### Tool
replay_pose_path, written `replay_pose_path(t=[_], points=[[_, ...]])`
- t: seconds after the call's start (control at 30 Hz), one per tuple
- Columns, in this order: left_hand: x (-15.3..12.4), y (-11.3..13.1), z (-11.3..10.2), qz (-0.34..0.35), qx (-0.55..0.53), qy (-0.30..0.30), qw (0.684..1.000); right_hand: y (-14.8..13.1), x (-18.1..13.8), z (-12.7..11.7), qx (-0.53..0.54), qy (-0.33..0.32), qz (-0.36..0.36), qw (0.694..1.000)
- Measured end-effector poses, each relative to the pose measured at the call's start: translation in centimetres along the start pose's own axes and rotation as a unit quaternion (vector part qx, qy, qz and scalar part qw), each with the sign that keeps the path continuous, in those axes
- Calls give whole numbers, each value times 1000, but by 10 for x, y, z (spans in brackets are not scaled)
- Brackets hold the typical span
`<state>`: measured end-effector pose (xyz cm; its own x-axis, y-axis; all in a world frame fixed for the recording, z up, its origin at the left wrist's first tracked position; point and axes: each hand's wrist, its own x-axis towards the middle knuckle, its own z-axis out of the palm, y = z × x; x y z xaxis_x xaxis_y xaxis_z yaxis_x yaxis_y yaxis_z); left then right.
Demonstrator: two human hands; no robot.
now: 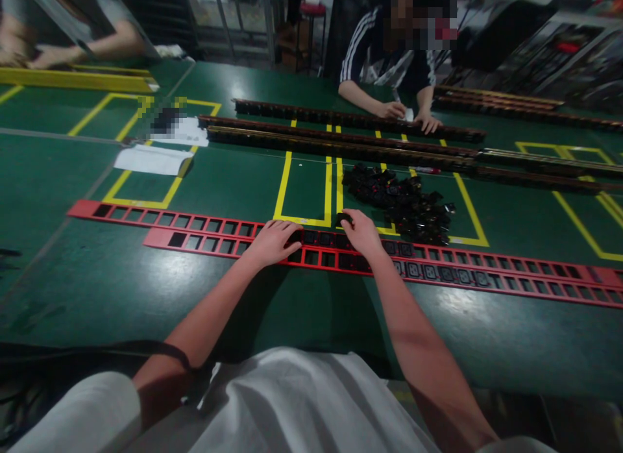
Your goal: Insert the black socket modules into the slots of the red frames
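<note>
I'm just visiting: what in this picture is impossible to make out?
All in the head view:
Full shape of the black piece: partly covered by the right hand.
Part of the red strips: hidden under the left hand.
The strips' right-hand ends: cut off by the picture's right edge.
Number of parts in the black pile: they overlap and blur together.
Any writing on the white sheet: too blurred.

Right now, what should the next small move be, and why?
Perhaps lower the black piece that the right hand appears to pinch into an open slot of the nearer red strip: open slots show there beside fitted black sockets, and the left hand lies over that strip.
</note>
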<state>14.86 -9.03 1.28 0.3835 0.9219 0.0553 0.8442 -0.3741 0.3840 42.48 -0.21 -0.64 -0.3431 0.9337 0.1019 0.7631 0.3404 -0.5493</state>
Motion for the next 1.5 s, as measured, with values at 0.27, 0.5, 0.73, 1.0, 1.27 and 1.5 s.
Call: replay_pose_path(t=[0.27,0.5,0.73,1.0,1.27,1.5], points=[[-35,-57,-27,-82,21,-2,996,-4,0,-1,-11,-10,5,1000],[-47,-111,-47,-168,59,-17,984,-11,-7,-5,-19,-11,13,1000],[-25,-111,-34,-116,24,-11,993,-14,-11,-9,-64,-21,28,997],[-15,-94,-24,-113,7,0,994,6,-16,-23,-51,-18,33,998],[8,-71,-9,-104,-22,1,994,44,-22,-38,-42,-12,34,998],[21,-47,-2,-97,-21,18,995,72,-27,-48,-27,13,19,999]])
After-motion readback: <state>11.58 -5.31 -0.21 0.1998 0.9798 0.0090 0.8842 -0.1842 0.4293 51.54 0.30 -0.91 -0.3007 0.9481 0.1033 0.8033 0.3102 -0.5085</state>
